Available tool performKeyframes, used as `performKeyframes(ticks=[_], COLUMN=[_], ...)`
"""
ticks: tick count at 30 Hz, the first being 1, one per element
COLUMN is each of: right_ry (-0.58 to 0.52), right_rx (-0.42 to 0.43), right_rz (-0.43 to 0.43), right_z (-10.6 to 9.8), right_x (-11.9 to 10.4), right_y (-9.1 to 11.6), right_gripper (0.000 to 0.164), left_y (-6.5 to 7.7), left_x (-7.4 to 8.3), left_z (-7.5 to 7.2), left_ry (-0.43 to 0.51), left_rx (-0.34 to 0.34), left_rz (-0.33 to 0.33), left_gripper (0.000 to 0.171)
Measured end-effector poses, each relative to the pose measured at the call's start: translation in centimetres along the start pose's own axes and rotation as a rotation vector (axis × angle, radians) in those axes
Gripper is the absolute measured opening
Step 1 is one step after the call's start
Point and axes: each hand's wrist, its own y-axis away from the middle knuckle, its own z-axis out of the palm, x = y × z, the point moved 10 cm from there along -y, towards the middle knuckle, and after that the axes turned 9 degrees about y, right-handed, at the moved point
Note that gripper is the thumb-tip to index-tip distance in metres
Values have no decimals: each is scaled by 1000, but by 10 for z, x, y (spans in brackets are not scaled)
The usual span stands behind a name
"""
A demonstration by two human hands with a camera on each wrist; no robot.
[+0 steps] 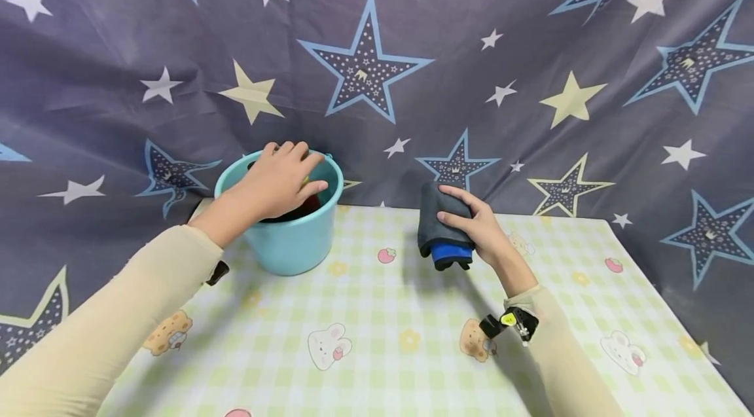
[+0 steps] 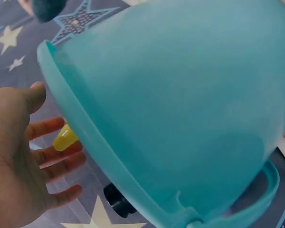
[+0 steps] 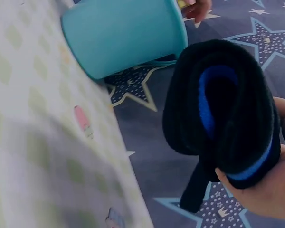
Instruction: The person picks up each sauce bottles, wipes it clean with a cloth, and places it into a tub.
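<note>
My left hand (image 1: 288, 178) hovers over the mouth of a light blue bucket (image 1: 291, 247), its fingers spread and loosely bent. In the left wrist view a yellow tip (image 2: 65, 138) pokes above the rim beside those fingers; whether they touch it I cannot tell. A black round end (image 2: 118, 200) also sticks out of the bucket. To the right, my right hand (image 1: 480, 227) grips a rolled fabric wrap (image 1: 442, 217), dark grey with blue and black edging, held above the table. The right wrist view shows its coiled end and a hanging black strap (image 3: 192, 187).
The table (image 1: 377, 312) wears a green-and-white checked cloth with cartoon prints. A dark curtain with stars (image 1: 365, 70) hangs right behind the table and at its sides. The bucket stands near the table's back left, its handle (image 2: 256, 204) hanging down.
</note>
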Motion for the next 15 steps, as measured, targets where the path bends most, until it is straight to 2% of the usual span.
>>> performKeyframes(ticks=[8,15], right_ry=[2,69], right_rx=[-23,-52], right_rz=[61,83], right_z=[0,4], right_x=[25,53], right_y=[2,5], right_gripper=[63,63], left_y=[1,4], left_x=[-2,3], left_z=[0,3], left_ry=[145,287], left_rx=[28,73], left_rz=[-44,-47], left_gripper=[56,64])
